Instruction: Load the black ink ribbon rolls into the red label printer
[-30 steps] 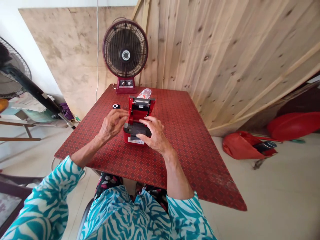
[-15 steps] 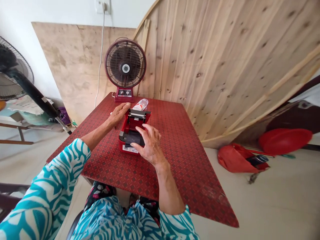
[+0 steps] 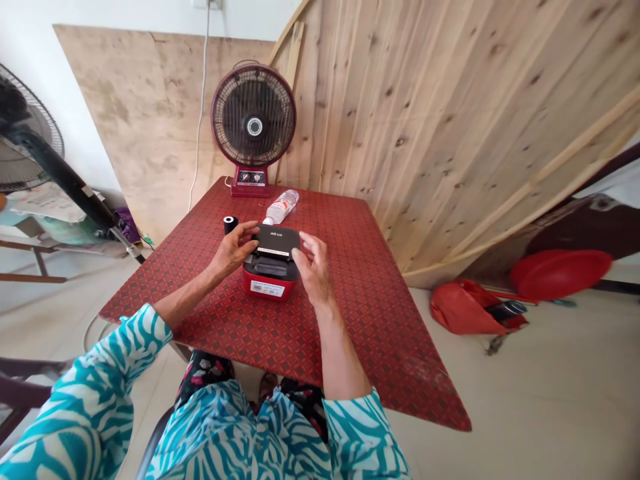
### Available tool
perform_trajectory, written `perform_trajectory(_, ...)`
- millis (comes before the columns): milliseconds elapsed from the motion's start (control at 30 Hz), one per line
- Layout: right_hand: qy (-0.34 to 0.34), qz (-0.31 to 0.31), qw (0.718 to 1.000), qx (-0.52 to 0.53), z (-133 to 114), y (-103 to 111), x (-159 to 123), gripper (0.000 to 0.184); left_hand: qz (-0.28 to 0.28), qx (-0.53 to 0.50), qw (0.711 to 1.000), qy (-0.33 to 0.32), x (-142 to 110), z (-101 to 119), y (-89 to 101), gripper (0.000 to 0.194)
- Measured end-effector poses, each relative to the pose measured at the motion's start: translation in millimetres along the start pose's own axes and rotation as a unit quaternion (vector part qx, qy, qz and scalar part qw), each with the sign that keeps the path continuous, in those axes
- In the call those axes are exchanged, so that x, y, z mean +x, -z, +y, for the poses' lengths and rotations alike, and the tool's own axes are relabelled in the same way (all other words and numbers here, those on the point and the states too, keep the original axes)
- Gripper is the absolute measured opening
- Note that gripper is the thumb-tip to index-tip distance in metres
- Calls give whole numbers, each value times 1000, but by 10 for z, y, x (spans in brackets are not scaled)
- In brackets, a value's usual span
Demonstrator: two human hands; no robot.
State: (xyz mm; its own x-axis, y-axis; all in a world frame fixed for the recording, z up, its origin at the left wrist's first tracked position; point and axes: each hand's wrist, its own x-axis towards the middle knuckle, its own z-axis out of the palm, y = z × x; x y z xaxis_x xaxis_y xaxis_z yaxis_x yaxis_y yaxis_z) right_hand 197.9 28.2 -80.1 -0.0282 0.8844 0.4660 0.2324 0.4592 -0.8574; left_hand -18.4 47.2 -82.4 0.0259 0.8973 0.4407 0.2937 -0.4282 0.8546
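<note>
A small red label printer (image 3: 264,293) with a black top stands on the table, its white sticker facing me. Its black lid (image 3: 278,239) is lowered, though I cannot tell whether it is fully closed. At the lid's left edge is my left hand (image 3: 234,248), thumb and fingers apart and fingertips against or very near it. My right hand (image 3: 314,267) is at the right edge, thumb near the front corner and fingers farther back, also spread. In front of the lid lies a dark strip (image 3: 273,267). Left of the printer stands a black roll (image 3: 230,224) with a white core.
A clear plastic bottle (image 3: 281,207) lies behind the printer. At the back of the red patterned table (image 3: 370,320) stands a dark red fan (image 3: 254,127). A standing fan (image 3: 55,160) is on the left. An orange-red bag (image 3: 467,308) lies on the floor at right.
The printer's raised lid has come down over the body. My left hand has gone to the lid's back and returned to its left side; my right hand has left the dark strip for the lid's right edge.
</note>
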Motion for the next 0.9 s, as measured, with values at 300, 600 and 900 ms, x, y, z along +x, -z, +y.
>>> perform_trajectory(300,-203,69,952,220,269,-227,160,50,109,-262,914,289,-43,181,-184,66)
perform_trajectory(600,-193,26,961,197,191,-97,149,56,83,-315,916,235,-57,43,-198,70)
perform_trajectory(900,-212,104,933,273,227,-264,53,53,76,-349,905,231,-206,66,-248,58)
